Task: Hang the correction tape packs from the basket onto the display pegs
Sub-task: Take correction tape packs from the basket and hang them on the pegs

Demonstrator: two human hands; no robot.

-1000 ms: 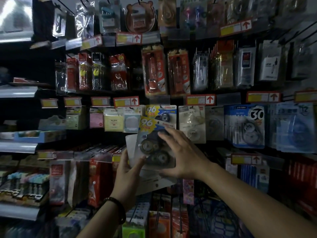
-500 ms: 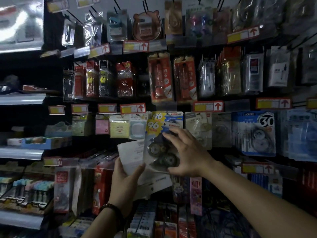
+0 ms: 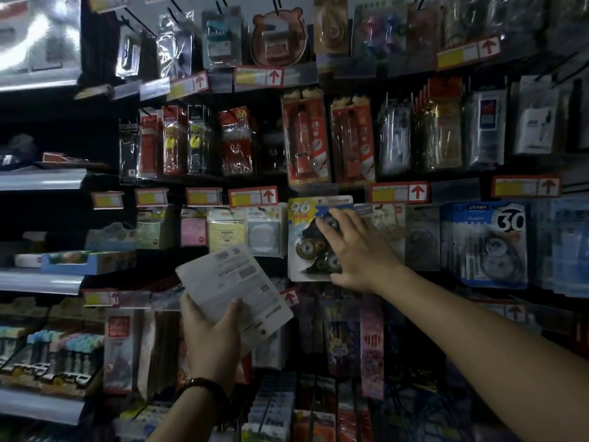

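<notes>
A correction tape pack (image 3: 304, 232) with a yellow "96" corner and dark tape wheels hangs flat in the middle peg row of the display. My right hand (image 3: 358, 250) grips it, fingers spread over its front and thumb at its lower right edge. Lower left, my left hand (image 3: 210, 339) holds a stack of correction tape packs (image 3: 231, 282), white printed backs facing me and tilted. The peg behind the hung pack is hidden. The basket is out of view.
Blue "30" tape packs (image 3: 490, 244) hang to the right, sticky-note packs (image 3: 245, 231) to the left. Red pencil-lead packs (image 3: 306, 138) hang in the row above. Red arrow price tags (image 3: 253, 197) line each row. Metal shelves (image 3: 41, 180) jut out at the left.
My right hand has carried the "96" pack up and right, away from the stack in my left hand, to the peg row. My left hand has lowered a little with the remaining packs.
</notes>
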